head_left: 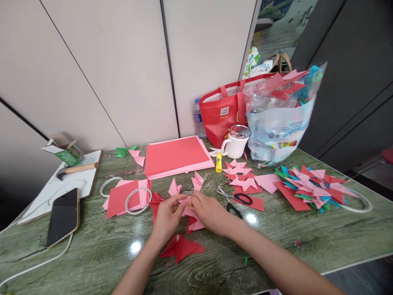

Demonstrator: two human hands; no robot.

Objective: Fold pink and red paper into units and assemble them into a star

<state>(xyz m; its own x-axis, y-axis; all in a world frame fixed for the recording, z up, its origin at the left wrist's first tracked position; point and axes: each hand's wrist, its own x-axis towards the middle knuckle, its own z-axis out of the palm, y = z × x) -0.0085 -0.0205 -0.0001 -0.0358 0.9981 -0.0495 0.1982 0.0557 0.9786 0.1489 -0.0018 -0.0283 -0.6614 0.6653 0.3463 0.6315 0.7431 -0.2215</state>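
Observation:
Pinched between the fingers of my left hand (169, 214) and my right hand (208, 212) is a pink folded paper piece (188, 209), partly hidden by the fingers. Just beyond the hands stand two small pink folded pieces, one on the left (175, 187) and one on the right (197, 180). A red folded paper (155, 201) lies against the left hand's far side. Under the hands more red and pink folded paper (195, 224) shows in part. Nearer to me rests a red folded piece (181, 248) with pointed ends. Black-handled scissors (235, 200) lie open right of my right hand.
Red and pink sheets (176, 155) are stacked at the back. White rings (138, 200) lie by square papers (123, 198) on the left, near a phone (63, 217) and hammer (78, 169). Rightward are a glue stick (218, 162), mug (236, 143), bags (279, 127) and a folded-paper pile (316, 186).

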